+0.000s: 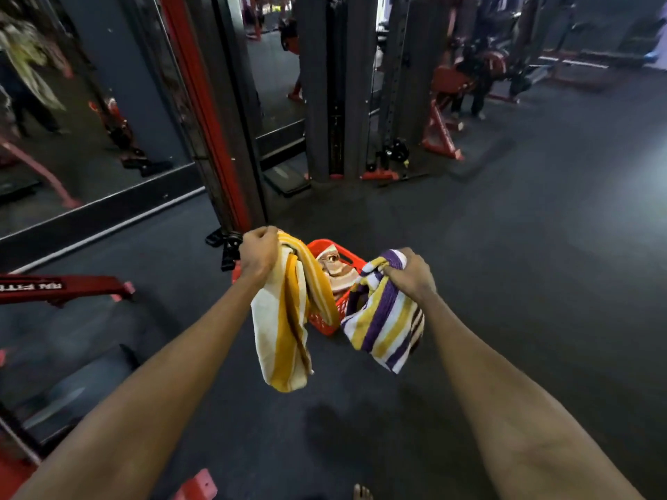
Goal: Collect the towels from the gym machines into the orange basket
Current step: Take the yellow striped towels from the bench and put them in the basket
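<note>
- My left hand [258, 251] is closed in a fist around the top of a yellow-and-white striped towel [285, 330]; the knuckles face up and the fingers are wrapped fully into the cloth.
- The yellow-and-white striped towel hangs straight down from that fist in a long fold, clear of the floor, with one band draped to the right over the near rim of the orange basket [326, 324].
- My right hand [409, 274] is likewise clenched, gripping a bunched purple, gold and white striped towel [384, 324] at its upper end.
- The purple, gold and white striped towel hangs below and slightly left of my right hand in a loose bundle, just beside the basket's right edge; whether it touches the rim cannot be told.
- Both forearms extend forward from the lower corners of the view, hands level with each other and apart.
- The orange basket stands on the dark floor [505, 283] directly between and just beyond my two hands, partly covered by both towels.
- Inside the basket lies a brown-and-cream striped towel [337, 272], crumpled.
- To the left of the basket rises a red-and-black machine upright [213, 113], with a mirror wall [90, 120] behind it.
- A red machine frame [61, 287] lies at the left, below my left forearm.
- Further machines stand well apart at the rear, blurred.
</note>
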`<state>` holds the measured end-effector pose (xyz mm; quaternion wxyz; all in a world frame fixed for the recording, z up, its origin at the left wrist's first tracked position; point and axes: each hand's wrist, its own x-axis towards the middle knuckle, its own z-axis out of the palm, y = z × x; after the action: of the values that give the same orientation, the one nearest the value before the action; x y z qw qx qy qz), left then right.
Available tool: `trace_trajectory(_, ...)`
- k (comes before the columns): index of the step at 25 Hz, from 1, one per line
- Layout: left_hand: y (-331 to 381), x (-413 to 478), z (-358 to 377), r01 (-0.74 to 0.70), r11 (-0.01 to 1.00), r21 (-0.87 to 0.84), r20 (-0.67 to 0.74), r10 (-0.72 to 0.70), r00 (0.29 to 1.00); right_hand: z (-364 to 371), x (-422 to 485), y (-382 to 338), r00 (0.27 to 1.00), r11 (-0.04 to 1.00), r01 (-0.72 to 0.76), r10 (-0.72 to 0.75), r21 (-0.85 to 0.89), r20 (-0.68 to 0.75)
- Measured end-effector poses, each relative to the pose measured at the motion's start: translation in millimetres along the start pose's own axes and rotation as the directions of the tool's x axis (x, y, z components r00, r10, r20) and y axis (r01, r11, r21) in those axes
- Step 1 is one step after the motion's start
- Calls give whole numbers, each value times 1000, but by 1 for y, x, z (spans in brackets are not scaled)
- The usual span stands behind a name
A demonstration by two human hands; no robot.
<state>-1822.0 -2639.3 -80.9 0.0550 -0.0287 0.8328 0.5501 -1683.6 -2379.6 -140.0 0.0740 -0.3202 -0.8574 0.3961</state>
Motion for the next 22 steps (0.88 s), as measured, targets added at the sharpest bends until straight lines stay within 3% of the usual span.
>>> trace_trajectory(6,15,89,37,72,995,-75,-121,-81,989,25,135,-29,994,998,61,-59,-9,90)
trace_trajectory(11,40,187,68,42,987,-157,-197,-73,978,69,249,-62,974,990,132,-121,-48,190)
trace_trajectory(22,72,332,111,151,971,-183,-371,-210,905,186,431,-96,858,978,193,-128,-80,498)
